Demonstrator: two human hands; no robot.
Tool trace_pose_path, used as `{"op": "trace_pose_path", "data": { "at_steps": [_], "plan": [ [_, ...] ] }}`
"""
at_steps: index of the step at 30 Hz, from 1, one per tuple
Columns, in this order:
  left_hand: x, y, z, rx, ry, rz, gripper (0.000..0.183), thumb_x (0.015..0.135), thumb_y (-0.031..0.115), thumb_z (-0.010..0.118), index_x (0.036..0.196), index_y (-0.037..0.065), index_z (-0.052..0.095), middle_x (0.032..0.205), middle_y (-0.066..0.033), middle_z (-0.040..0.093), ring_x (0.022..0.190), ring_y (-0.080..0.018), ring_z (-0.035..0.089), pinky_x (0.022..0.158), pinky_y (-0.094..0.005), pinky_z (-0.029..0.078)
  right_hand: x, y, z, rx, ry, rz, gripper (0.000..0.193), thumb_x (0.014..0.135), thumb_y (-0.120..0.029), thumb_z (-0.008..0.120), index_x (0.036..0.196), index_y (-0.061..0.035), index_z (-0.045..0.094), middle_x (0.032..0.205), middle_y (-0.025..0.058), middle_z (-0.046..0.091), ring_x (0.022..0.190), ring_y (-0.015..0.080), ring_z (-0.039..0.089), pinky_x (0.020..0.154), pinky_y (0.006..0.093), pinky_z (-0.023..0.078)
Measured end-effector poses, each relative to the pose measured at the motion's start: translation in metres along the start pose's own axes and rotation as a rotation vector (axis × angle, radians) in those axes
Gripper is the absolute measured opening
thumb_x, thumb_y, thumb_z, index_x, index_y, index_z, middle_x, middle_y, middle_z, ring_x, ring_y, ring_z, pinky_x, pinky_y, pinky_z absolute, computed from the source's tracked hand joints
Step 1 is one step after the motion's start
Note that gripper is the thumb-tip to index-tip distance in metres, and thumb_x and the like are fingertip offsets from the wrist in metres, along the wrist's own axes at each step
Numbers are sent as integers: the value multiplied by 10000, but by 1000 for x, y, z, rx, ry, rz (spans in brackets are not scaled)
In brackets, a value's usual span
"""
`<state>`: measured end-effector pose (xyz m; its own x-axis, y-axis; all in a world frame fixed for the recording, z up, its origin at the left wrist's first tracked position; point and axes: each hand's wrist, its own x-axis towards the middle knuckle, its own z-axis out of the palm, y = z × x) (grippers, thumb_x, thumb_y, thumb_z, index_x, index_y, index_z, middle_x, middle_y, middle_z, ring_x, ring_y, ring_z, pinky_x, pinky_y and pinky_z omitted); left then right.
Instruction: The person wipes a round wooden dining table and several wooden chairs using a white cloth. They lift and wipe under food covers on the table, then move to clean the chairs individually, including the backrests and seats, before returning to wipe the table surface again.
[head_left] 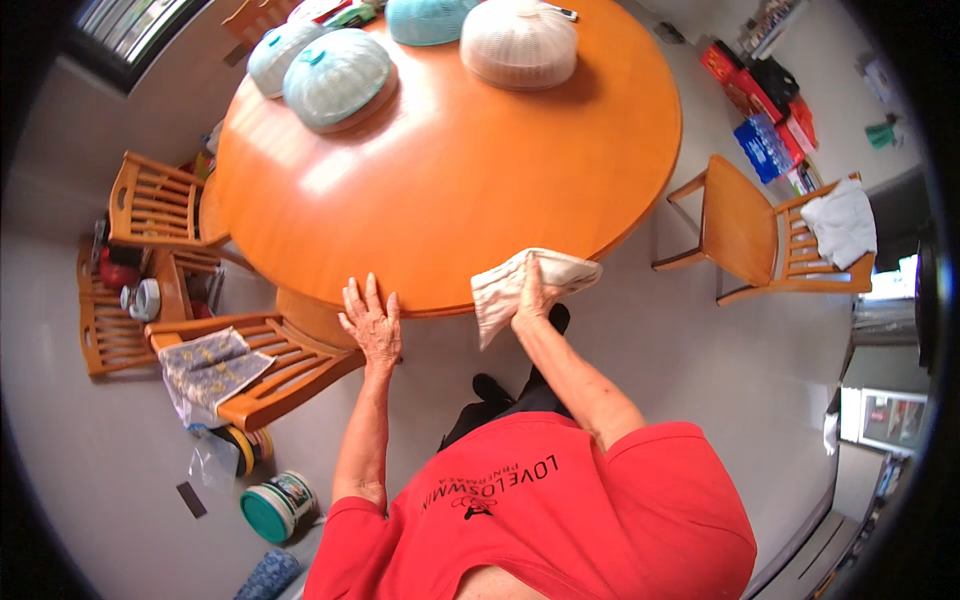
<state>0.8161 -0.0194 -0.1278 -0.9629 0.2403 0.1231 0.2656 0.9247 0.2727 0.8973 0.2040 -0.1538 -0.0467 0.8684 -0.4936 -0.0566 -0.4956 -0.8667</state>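
Note:
A round, shiny orange-brown wooden table point(480, 190) fills the upper middle of the view. My left hand point(371, 325) rests at its near edge with the fingers spread, holding nothing. To the right along the same edge, my right hand point(534, 298) presses on a pale cloth point(497, 290). Part of the cloth lies on the tabletop and part hangs over the edge. At the table's far side stand several mesh food covers: a pale blue one point(338, 78), another behind it point(282, 55), a teal one point(430, 20) and a white one point(520, 45).
Beside my left arm stands a wooden chair point(290, 365) with a patterned cloth point(215, 365) over its back; another chair point(160, 200) is farther left. On the right is a chair point(740, 225) bearing a white towel point(840, 222). A green-lidded bucket point(278, 508) sits on the floor.

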Motion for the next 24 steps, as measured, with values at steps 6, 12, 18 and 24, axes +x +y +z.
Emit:
{"op": "trace_pose_path", "data": {
  "at_steps": [6, 12, 18, 24],
  "plan": [
    [-44, -23, -7, -489, 4, -154, 578, 973, 435, 439, 1413, 67, 367, 1470, -224, 250, 1354, -373, 263, 1106, -455, 239, -78, 81, 35, 272, -283, 559, 413, 777, -310, 785, 973, 9, 610, 902, 102, 672, 693, 200, 647, 636, 381, 570],
    [-79, -50, -10, -1034, -165, -502, 674, 944, 577, 396, 1332, 27, 429, 1254, -141, 540, 1126, -275, 534, 939, -385, 419, -116, 121, 65, -4, -866, 897, 293, 896, -73, 579, 1170, -5, 499, 1054, 119, 615, 917, 256, 637, 763, 381, 565],
    [-119, -63, -28, -1148, -158, -858, 533, 946, 523, 450, 1173, 57, 577, 996, -56, 643, 817, -147, 607, 691, -288, 466, -102, -51, 51, -869, -1487, -1302, 241, 814, -63, 597, 1046, -12, 555, 959, 129, 519, 757, 268, 586, 573, 363, 498],
    [-108, 7, -7, -925, 326, -607, 254, 906, 210, 593, 1083, 26, 599, 1017, -93, 593, 898, -186, 589, 789, -318, 486, -51, -77, 18, -1317, -1023, -1656, 561, 774, -363, 714, 1201, -50, 530, 1105, 152, 508, 986, 307, 571, 657, 408, 533]
  ]
}}
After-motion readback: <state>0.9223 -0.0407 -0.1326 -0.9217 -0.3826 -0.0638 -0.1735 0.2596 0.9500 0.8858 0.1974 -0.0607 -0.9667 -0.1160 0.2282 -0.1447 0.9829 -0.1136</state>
